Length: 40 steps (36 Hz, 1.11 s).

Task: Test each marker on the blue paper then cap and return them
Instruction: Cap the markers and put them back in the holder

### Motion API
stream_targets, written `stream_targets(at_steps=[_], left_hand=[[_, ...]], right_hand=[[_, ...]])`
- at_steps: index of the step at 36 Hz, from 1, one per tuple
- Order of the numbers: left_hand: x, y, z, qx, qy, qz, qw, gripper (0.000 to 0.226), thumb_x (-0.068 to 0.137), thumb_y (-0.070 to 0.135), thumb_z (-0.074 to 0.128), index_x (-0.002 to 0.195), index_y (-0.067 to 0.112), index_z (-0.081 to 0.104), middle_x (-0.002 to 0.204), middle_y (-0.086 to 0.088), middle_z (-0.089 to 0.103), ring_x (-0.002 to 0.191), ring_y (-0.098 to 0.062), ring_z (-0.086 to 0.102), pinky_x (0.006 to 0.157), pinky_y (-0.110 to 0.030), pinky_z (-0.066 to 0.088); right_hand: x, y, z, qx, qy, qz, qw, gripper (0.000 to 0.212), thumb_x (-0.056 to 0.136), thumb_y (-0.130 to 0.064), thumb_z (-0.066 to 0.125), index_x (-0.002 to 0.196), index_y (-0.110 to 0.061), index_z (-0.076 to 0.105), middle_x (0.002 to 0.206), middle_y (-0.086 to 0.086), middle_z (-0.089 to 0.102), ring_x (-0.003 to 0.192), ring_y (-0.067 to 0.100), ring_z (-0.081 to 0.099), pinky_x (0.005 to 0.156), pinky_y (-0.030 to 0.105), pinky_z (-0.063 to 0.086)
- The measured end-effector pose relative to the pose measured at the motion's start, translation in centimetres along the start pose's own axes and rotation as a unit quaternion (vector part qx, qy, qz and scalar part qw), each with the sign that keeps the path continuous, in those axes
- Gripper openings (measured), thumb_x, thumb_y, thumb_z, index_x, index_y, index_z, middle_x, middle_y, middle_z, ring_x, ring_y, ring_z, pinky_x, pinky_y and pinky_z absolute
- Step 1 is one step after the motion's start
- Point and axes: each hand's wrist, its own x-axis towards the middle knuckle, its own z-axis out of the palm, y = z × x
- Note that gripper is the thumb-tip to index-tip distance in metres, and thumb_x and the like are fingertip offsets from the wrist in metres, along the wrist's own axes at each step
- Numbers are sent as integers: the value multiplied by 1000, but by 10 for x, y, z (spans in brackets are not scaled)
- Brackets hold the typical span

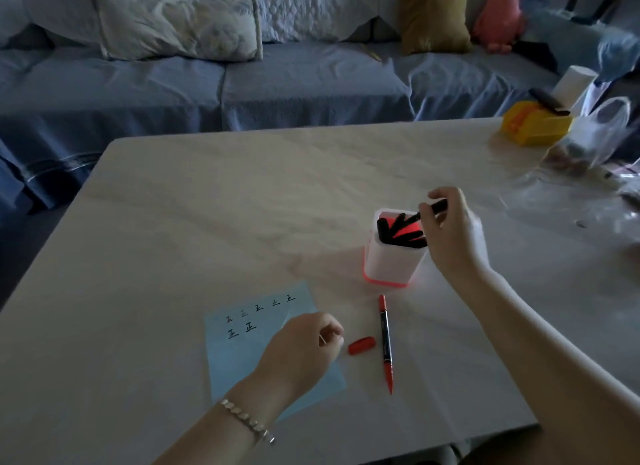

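The black marker (437,206) is pinched in the fingers of the right hand (453,243), slanted over the crowded white holder (391,267). If it snags the other markers, the light holder could tip. Just in front, the red marker (385,340) lies uncapped beside its red cap (362,345); the tip may dry or stain the table (242,205). The left hand (298,350) rests curled on the blue paper (239,354); whether it holds anything, I cannot tell.
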Motion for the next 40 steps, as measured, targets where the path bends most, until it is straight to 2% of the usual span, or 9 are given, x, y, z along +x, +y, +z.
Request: stream_targets(at_steps=[6, 13, 17, 22, 25, 29, 32, 37, 40], left_hand=[[15, 1, 20, 14, 7, 15, 1000, 18, 88, 21, 55, 104, 15, 62, 93, 4, 61, 81, -7, 53, 70, -9, 39], [28, 4, 45, 66, 3, -12, 998, 32, 82, 38, 62, 108, 19, 59, 99, 3, 55, 93, -14, 56, 80, -24, 44], [30, 5, 52, 109, 2, -1, 994, 23, 86, 32, 58, 103, 16, 60, 105, -1, 58, 98, -18, 56, 83, -28, 47], [29, 3, 51, 156, 15, -10, 988, 20, 91, 29, 50, 99, 13, 60, 104, -3, 57, 104, -22, 52, 81, -33, 43], [22, -1, 40, 126, 58, 0, 990, 18, 90, 27, 53, 101, 15, 59, 105, -1, 56, 103, -19, 51, 81, -30, 41], [2, -8, 14, 49, 126, -8, 991, 14, 87, 30, 56, 93, 17, 61, 95, 2, 62, 91, -15, 57, 75, -28, 44], [-13, -19, -3, -36, 130, -40, 990, 10, 84, 27, 62, 84, 17, 61, 78, 4, 64, 75, -13, 60, 69, -25, 46], [-31, -38, -17, -139, 145, -91, 975, 14, 77, 21, 72, 74, 27, 60, 73, 10, 65, 70, -6, 60, 58, -4, 40], [-40, -41, -27, -188, 141, -103, 967, 18, 76, 19, 73, 73, 33, 62, 73, 9, 66, 64, 1, 60, 56, -3, 39]], right_hand=[[-2, 4, 4, -126, -94, -36, 987, 33, 98, -19, 36, 106, -7, 65, 110, 10, 63, 107, 28, 40, 86, 34, 37], [-44, 14, -6, -82, 28, -130, 988, 18, 90, -13, 52, 94, -5, 68, 95, 13, 62, 94, 31, 48, 81, 27, 35], [-78, 20, -2, -148, -126, -25, 981, 21, 90, -26, 51, 87, -11, 64, 82, 6, 64, 72, 27, 55, 61, 31, 42], [-92, 22, 22, -233, -319, 100, 913, 32, 87, -42, 50, 72, -14, 56, 76, 3, 61, 79, 27, 60, 60, 30, 46], [-90, 24, 36, -269, -357, 132, 885, 36, 86, -42, 52, 63, -17, 38, 66, -2, 45, 74, 24, 51, 59, 27, 39], [-88, 22, 41, -285, -354, 148, 878, 26, 85, -34, 55, 75, -15, 41, 65, -4, 40, 74, 22, 50, 50, 25, 34], [-84, 25, 41, -280, -367, 143, 876, 33, 86, -31, 53, 62, -15, 38, 62, -2, 42, 71, 23, 49, 45, 24, 29], [-81, 9, 37, -2, -386, 221, 896, 32, 92, -20, 49, 61, -11, 51, 62, 7, 52, 48, 15, 43, 44, 18, 33], [-90, -19, 31, 240, -334, 307, 858, 21, 94, -12, 45, 75, -8, 52, 60, 7, 55, 41, 10, 50, 41, 16, 41]])
